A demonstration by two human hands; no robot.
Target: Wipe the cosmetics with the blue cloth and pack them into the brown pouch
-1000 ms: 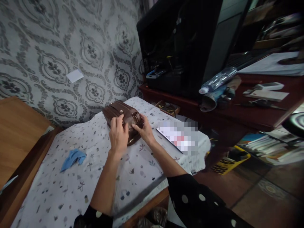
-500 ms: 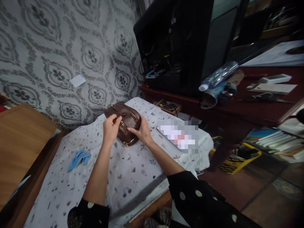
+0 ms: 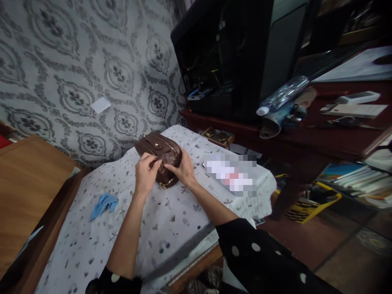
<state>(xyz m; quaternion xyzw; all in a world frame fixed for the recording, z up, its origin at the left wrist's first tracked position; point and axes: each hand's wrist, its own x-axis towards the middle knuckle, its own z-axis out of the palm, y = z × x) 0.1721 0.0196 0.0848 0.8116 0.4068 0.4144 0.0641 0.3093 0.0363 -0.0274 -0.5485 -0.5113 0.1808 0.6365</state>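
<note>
A brown leather handbag [image 3: 147, 143] with gold-coloured zippers and a gold snap stud lies on the patterned white cloth [image 3: 171, 228] in front of me. My left hand [image 3: 147, 171] is closed in a pinch at the zipper [image 3: 159, 161] on the bag's top; the small part between thumb and finger is hidden. On the bag's right side, my right hand [image 3: 184, 168] grips the leather, thumb on top and its other fingers mostly out of sight behind the edge.
A phone [image 3: 229, 174] with a blurred-out screen lies right of the bag, and a blue cloth [image 3: 103, 206] to the left. Further right, a dark red desk [image 3: 337, 139] carries a plastic bottle [image 3: 283, 96]. A yellow crate [image 3: 318, 206] stands on the floor below.
My left hand has shifted slightly toward me and to the right along the bag's top, uncovering the snap stud. My right hand keeps its grip in about the same place.
</note>
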